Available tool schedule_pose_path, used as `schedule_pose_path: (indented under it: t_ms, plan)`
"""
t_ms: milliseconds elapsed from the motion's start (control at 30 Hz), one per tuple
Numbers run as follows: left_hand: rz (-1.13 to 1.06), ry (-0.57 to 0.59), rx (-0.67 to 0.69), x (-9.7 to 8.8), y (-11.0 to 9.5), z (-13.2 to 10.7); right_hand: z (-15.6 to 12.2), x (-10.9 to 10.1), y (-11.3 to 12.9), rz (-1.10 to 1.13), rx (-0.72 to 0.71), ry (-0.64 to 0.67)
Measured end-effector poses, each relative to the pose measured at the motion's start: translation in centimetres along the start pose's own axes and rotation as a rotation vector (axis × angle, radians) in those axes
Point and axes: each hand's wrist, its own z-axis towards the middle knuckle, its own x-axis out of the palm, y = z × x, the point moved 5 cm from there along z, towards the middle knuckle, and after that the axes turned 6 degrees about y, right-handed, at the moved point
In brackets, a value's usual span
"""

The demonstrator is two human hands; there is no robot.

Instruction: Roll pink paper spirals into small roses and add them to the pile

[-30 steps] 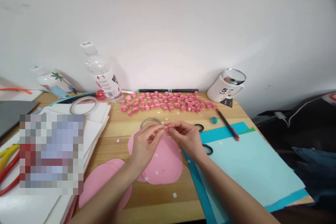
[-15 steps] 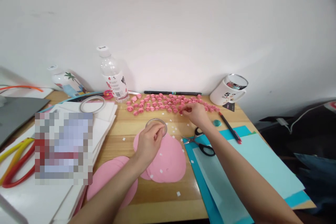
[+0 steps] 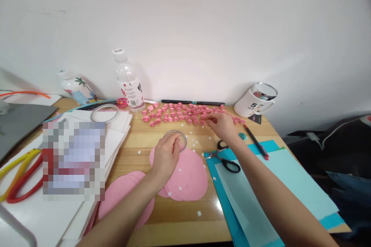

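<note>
My left hand [image 3: 167, 154] is above a stack of pink paper circles [image 3: 191, 179], thumb and fingers pinched together. Whatever the pinch holds is too small or hidden to make out. Just past its fingertips lies a ring-shaped roll of clear tape [image 3: 185, 144], partly covered by the hand. My right hand [image 3: 222, 125] reaches to the front edge of many small rolled pink paper roses [image 3: 174, 114]. Its thumb and index finger are closed close to one rose [image 3: 203, 122]; whether they grip anything cannot be seen. Black-handled scissors [image 3: 231, 165] lie beneath the right forearm.
White paper bits [image 3: 199, 213] are scattered about. Blue sheets [image 3: 278, 185] lie right, with a dark pen [image 3: 256, 142] and a mug [image 3: 255, 100] behind. Left are a bottle [image 3: 130, 88], another tape roll [image 3: 104, 113], white sheets [image 3: 72, 220] and more pink circles [image 3: 124, 189].
My right hand has drawn slightly right and back from the rose at its fingertips. My left hand stays over the pink circles. The whole view has shifted a little.
</note>
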Motion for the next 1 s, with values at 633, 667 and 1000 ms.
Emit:
schedule_pose_path:
  t_ms: [633,667,1000]
  plan:
    - [0.523,0.305,0.055,1.0,-0.9,0.0,-7.6,4.3,3.8,0.228,-0.371,0.592]
    - [0.572,0.28,0.059,0.9,-0.8,0.0,-7.6,4.3,3.7,0.243,-0.373,0.587]
    - [0.391,0.159,0.092,0.2,-1.2,0.1,-8.2,4.0,3.9,0.248,-0.388,0.558]
